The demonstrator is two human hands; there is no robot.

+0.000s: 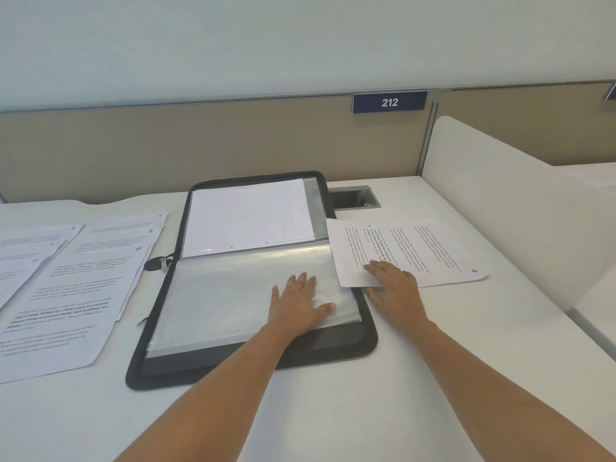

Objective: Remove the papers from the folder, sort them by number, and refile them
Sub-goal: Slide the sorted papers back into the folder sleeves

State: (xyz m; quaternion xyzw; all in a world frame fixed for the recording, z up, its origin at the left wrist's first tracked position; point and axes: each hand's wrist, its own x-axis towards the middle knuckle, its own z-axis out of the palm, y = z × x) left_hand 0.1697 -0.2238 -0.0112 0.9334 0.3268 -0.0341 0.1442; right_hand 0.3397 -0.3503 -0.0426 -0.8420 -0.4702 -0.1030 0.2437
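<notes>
On folder (173,368) sleeve—left hand (296,303) flat, grip released; right hand (395,286) flat on sheet (410,251).

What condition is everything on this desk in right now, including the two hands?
Folder: open flat, clear sleeves showing.
Blank sheet: lying in the far half.
Sheet marked 4: on the desk, corner overlapping the folder.
Numbered papers: spread overlapping, left of the folder.
Left hand: flat on a sleeve.
Right hand: fingers pressing the sheet marked 4.
</notes>
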